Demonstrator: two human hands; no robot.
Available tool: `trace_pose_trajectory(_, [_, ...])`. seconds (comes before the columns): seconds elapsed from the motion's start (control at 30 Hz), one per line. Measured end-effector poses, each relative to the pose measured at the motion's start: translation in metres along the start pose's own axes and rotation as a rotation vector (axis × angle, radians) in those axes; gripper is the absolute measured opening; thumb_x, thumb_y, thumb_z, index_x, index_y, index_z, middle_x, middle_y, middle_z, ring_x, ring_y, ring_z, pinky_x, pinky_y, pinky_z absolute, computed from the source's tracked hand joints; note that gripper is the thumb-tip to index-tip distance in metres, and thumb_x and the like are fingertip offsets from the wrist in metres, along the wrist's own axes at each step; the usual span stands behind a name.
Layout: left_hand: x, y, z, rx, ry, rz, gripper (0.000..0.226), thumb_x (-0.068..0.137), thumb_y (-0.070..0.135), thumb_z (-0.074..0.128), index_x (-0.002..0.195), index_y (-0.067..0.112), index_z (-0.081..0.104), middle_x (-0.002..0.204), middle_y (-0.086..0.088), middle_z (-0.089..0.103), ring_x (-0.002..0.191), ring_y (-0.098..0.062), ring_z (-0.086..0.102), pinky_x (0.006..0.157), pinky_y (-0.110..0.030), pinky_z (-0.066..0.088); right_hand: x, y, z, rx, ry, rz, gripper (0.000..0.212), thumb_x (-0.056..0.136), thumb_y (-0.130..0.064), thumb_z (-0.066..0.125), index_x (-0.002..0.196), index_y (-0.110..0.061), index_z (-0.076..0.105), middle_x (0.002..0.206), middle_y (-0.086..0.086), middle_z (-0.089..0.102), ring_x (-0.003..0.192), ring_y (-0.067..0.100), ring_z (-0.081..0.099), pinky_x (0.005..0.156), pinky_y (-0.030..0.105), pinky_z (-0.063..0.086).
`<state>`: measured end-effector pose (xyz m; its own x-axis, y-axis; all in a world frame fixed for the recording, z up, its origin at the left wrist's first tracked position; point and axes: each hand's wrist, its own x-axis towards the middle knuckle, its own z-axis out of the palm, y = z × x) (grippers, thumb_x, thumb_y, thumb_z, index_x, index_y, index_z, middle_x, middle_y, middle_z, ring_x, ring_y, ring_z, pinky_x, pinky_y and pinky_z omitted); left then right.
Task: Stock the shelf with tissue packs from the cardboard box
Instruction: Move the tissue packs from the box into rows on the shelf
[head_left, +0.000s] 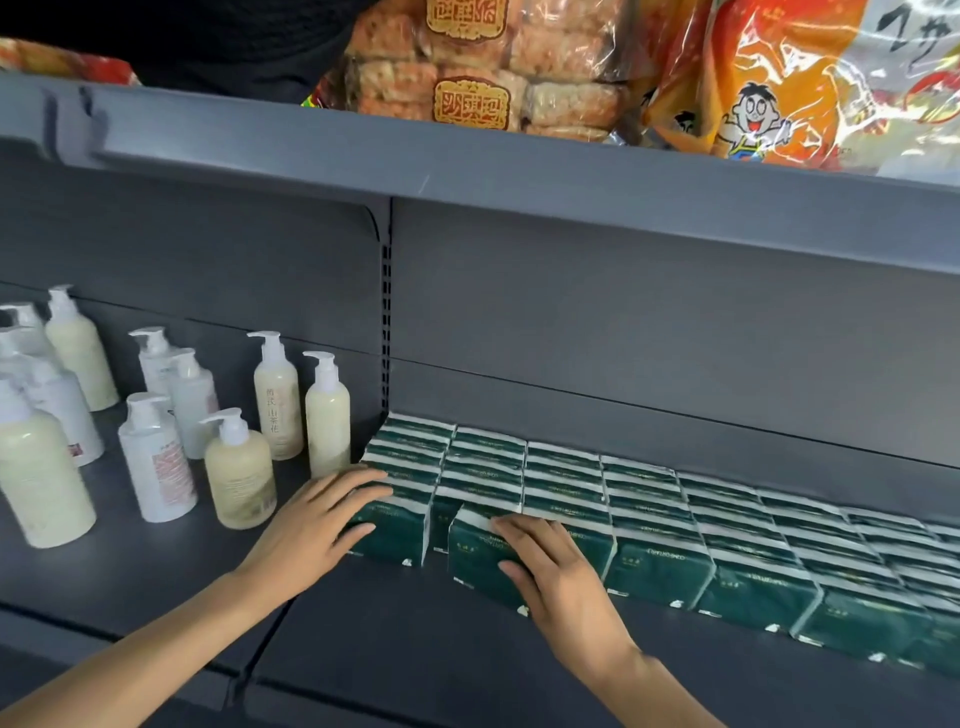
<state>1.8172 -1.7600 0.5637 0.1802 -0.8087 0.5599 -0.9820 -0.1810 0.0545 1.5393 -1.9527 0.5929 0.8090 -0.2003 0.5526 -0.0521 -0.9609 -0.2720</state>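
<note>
Two bare forearms — no sleeves, rings or watch — each ending in a bare grip.

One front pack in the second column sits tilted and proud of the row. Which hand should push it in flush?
Right. The right hand already lies flat on the tilted pack. The left hand rests on the corner pack beside it, probably steadying that column.

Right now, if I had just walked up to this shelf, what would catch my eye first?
Probably the dark green tissue packs, lined up in tidy rows along the grey shelf, with the left hand and right hand resting flat on the front packs. To their left stand cream and white pump bottles. On the shelf above sit bright orange snack bags.
</note>
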Motion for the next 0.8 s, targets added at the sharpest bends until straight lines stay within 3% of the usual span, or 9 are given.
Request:
trace_pose_trajectory(0.4, [0.003, -0.004, 0.004, -0.125, -0.046, -0.037, 0.039, 0.098, 0.051, 0.039, 0.131, 0.038, 0.055, 0.146, 0.026, 0.039, 0.136, 0.003, 0.038, 0.108, -0.024, 0.035, 0.007, 0.004, 0.015, -0.032, 0.001, 0.009, 0.04, 0.1, -0.019, 0.057, 0.139, -0.02, 0.052, 0.133, -0.011, 0.052, 0.116, 0.011, 0.05, 0.099, 0.023, 0.044])
trace_pose_trajectory(0.57, [0.006, -0.004, 0.003, -0.143, -0.054, -0.043, 0.032, 0.097, 0.041, 0.056, 0.128, 0.036, 0.057, 0.143, 0.024, 0.043, 0.132, 0.001, 0.042, 0.106, -0.026, 0.04, 0.02, 0.005, 0.027, -0.033, -0.003, -0.011, 0.037, 0.102, -0.023, 0.05, 0.14, -0.02, 0.051, 0.132, -0.01, 0.051, 0.114, 0.012, 0.051, 0.101, 0.023, 0.043])
trace_pose_trajectory(0.8, [0.007, -0.005, 0.001, -0.208, -0.077, -0.075, 0.031, 0.094, 0.035, 0.063, 0.124, 0.039, 0.057, 0.141, 0.031, 0.039, 0.132, 0.006, 0.039, 0.107, -0.026, 0.042, 0.031, 0.015, 0.051, -0.052, 0.027, -0.048, 0.036, 0.101, -0.02, 0.052, 0.136, -0.018, 0.055, 0.128, -0.007, 0.053, 0.108, 0.015, 0.053, 0.096, 0.029, 0.048])
